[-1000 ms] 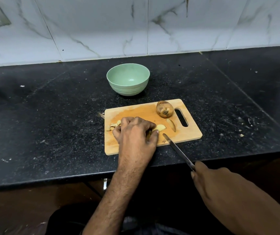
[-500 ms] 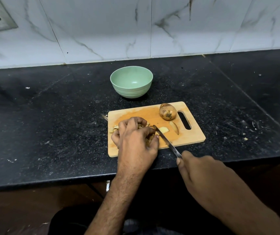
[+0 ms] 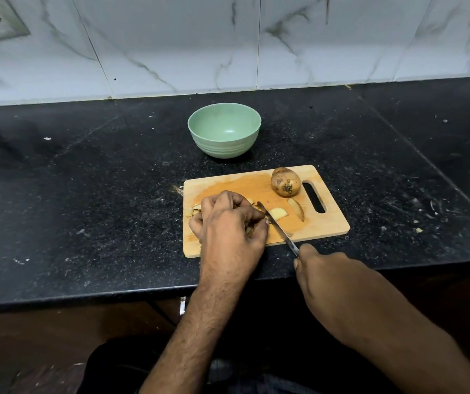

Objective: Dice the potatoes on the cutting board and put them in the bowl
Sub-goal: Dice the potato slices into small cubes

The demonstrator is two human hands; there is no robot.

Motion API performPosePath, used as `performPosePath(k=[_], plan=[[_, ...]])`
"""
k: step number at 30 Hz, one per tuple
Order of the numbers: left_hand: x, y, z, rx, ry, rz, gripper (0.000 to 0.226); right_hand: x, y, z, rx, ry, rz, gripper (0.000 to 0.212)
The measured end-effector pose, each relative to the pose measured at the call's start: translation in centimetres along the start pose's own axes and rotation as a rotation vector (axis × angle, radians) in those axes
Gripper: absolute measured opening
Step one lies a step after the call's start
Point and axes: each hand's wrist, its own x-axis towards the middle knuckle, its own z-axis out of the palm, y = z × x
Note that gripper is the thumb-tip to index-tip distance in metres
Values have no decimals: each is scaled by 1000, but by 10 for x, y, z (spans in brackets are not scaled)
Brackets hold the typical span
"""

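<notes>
Dicing is partway: the left hand pins potato pieces on the cutting board, the right hand grips the knife. Beyond both hands, 1 whole potato waits and the bowl holds nothing.

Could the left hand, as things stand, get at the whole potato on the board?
Probably not yet. The left hand grips the potato pieces being cut, and the knife lies between it and the whole potato. Once it lets go, the board there is bare.
</notes>
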Motion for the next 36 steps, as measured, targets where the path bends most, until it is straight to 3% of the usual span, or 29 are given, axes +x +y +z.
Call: performPosePath(k=[12, 20, 28, 36], plan=[[-3, -3, 2, -1, 39, -18, 7, -34, 17, -3, 25, -187, 86, 25], [-5, -1, 1, -48, 57, 44, 10, -37, 17, -12, 41, -42, 91, 32], [2, 8, 1, 156, -143, 163, 41, -23, 39, -5, 94, 125, 138, 36], [11, 10, 2, 42, -113, 108, 22, -22, 39, -3, 145, 125, 105, 38]])
